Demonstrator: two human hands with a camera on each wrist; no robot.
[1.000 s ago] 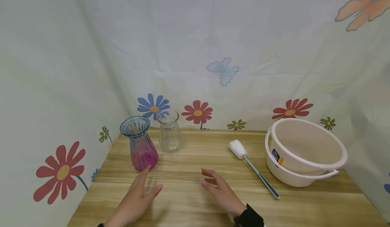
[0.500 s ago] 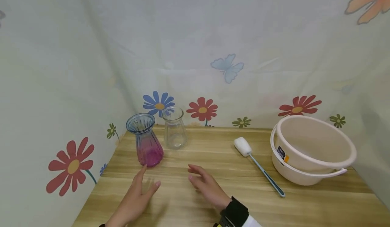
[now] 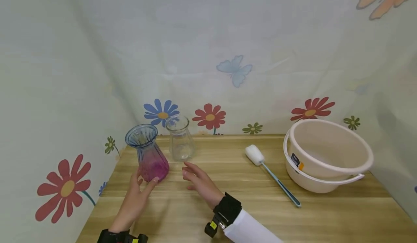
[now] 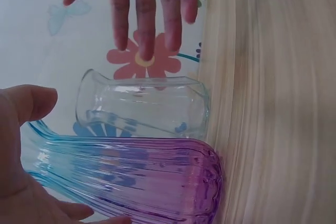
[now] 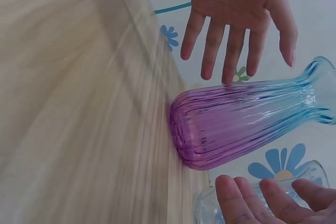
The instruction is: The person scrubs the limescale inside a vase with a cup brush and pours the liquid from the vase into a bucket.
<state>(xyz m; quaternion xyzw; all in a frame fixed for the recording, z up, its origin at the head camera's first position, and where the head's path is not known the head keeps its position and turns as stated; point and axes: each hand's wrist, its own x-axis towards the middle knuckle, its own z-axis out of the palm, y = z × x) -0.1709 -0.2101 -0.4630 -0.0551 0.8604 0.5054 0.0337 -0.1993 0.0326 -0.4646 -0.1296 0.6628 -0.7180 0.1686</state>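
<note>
Head view: the purple vase [image 3: 153, 163] stands upright on the left part of the table [image 3: 182, 217]. The left hand [image 3: 131, 201] is at its near left side, thumb and fingers wide apart about the lower part; I cannot tell whether they touch it. The right hand [image 3: 203, 185] is right of the purple vase, apart from it, holding nothing. The clear vase [image 3: 181, 145] stands upright just behind. Farther right lies the brush [image 3: 276, 179], its white head away from the person, near the bucket [image 3: 311, 186], whose handle hangs down round its wall. Each wrist wears a black strap. A backdrop [image 3: 195, 54] printed with flowers rises behind.

Left wrist view: the purple vase lies between the spread left thumb and fingers, the clear vase beyond it. The right hand shows 5 straight digits, well spread.

Right wrist view: the left fingers are straight, 1 fingertip meeting the purple vase's outline. The right fingertips overlap the clear vase in this view.
</note>
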